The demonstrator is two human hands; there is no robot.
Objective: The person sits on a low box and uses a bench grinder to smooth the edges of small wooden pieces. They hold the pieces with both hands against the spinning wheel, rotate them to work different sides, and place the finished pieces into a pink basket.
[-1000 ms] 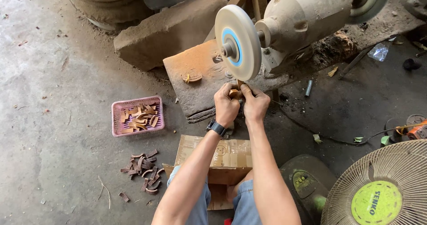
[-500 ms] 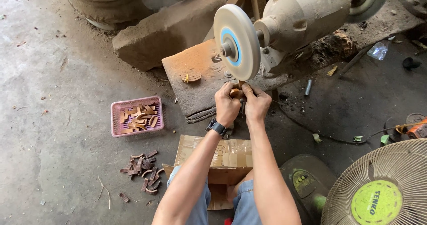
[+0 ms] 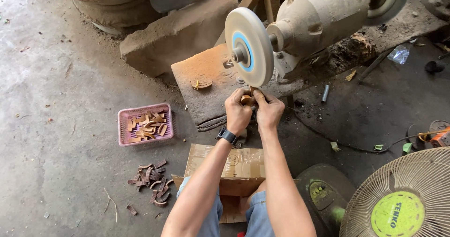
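My left hand [image 3: 238, 111] and my right hand [image 3: 268, 109] are pressed together around a small brown wooden piece [image 3: 246, 98]. They hold it up against the lower rim of a white buffing wheel [image 3: 249, 46] with a blue centre, mounted on a dusty bench motor [image 3: 323, 17]. A black watch [image 3: 227, 135] is on my left wrist. Most of the wooden piece is hidden by my fingers.
A pink basket [image 3: 123, 137] of curved wooden pieces sits on the concrete floor at left, with a loose pile of similar pieces [image 3: 151, 182] below it. A cardboard box [image 3: 236, 167] lies under my arms. A fan [image 3: 401, 200] stands at lower right. A stone block [image 3: 178, 33] lies behind.
Both hands stay clasped on the piece under the wheel; they shifted only slightly.
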